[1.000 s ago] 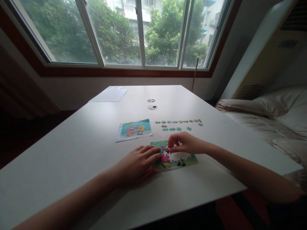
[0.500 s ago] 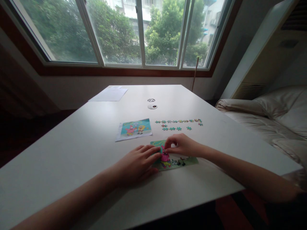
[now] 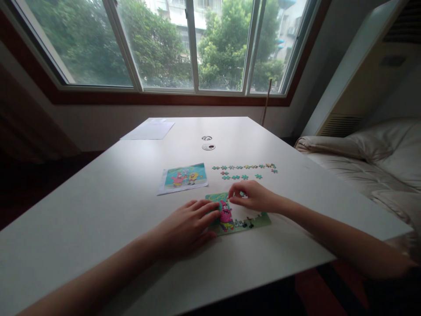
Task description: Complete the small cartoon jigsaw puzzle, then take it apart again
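Note:
A partly assembled jigsaw puzzle [image 3: 226, 216] lies flat near the front of the table, with a pink starfish character at its left and a white gap in its middle and upper right. My left hand [image 3: 189, 223] rests open over the puzzle's left side, fingers spread across it. At the upper edge of the gap, my right hand [image 3: 251, 196] is closed in a pinch, thumb and forefinger together; whatever is between the tips is too small to make out. Several loose puzzle pieces [image 3: 244, 177] lie in two rows beyond my right hand.
A printed picture sheet [image 3: 186, 176] of the cartoon characters lies behind my left hand. Two round discs [image 3: 208, 147] sit farther back, and white paper [image 3: 148, 131] lies at the far left of the white table [image 3: 98, 197]. A pale sofa [image 3: 348, 162] stands at the right.
My right hand has moved slightly up and away from the starfish character, whose face now shows. The fingers remain pinched. My left hand stays in place.

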Available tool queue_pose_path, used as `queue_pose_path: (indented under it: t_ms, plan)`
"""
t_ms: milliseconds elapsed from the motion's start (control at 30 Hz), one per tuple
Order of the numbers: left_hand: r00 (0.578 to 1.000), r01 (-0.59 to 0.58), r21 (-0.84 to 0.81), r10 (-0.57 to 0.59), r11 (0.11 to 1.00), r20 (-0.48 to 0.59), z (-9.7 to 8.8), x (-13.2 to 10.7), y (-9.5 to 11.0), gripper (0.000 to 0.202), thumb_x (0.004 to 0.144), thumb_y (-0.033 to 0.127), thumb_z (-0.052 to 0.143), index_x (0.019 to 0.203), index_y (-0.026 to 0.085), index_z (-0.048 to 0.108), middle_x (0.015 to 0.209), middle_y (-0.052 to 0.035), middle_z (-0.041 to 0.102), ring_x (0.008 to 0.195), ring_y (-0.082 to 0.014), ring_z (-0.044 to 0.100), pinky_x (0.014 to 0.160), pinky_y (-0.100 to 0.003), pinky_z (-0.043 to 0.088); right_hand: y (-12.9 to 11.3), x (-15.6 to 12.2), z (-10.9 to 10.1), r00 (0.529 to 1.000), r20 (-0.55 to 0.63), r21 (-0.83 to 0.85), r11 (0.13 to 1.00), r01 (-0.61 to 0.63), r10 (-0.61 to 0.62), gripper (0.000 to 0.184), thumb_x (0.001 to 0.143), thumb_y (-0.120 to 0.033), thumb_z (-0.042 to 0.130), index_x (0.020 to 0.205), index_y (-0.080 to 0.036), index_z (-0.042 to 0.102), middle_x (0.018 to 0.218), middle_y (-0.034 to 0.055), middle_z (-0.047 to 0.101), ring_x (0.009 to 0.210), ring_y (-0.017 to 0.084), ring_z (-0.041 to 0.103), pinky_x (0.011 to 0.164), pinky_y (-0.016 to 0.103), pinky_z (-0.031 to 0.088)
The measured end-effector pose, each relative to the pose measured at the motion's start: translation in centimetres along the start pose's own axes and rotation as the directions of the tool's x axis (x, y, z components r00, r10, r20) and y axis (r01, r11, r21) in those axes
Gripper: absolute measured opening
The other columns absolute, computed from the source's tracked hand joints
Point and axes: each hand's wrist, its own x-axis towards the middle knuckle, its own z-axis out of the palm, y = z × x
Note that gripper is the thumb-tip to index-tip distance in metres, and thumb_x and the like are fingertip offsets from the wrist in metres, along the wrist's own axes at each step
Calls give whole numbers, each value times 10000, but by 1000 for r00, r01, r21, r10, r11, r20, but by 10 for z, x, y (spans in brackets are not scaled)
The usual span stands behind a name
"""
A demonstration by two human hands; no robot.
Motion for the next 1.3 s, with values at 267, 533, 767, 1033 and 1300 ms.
queue_pose_path:
  t_ms: [267,533,767,1033,1300]
  plan:
    - [1000,26,-15,-27,1000,-14,-2,4,3,386,865,343,373,1227,210,364,1231,-86,445,1101,-256,412,900,-423,360,23,-7,-31,982,131,-124,985,-117,133,169,767,-281,508,830,-163,612,717,20,597,625,112,516,589,216,351]
    - [997,71,34,-71,997,-12,6,3,-1,442,868,414,340,1285,270,304,1280,-83,389,1133,-285,377,902,-452,342,57,-14,-63,948,127,-216,941,-260,291,281,783,-374,453,864,-165,622,772,46,615,651,132,528,590,224,362]
    - [997,67,62,-69,996,23,2,5,1,431,877,423,312,1280,269,316,1288,-77,387,1143,-282,364,908,-446,339,96,-25,-95,886,-6,-332,835,-439,463,314,767,-409,442,844,-157,612,755,54,636,671,155,559,604,233,380]
    - [998,58,73,-58,996,-3,6,3,0,455,871,419,329,1292,251,295,1300,-89,373,1134,-286,377,897,-446,344,128,-34,-105,833,-34,-354,773,-527,553,284,756,-369,464,846,-150,622,795,68,641,707,176,569,608,243,390]
    - [997,70,61,-71,996,14,0,4,3,432,872,412,326,1268,242,335,1273,-94,398,1122,-285,385,890,-447,350,150,-47,-114,824,-25,-351,767,-537,566,260,721,-343,511,856,-161,638,830,66,643,737,182,575,643,242,405]
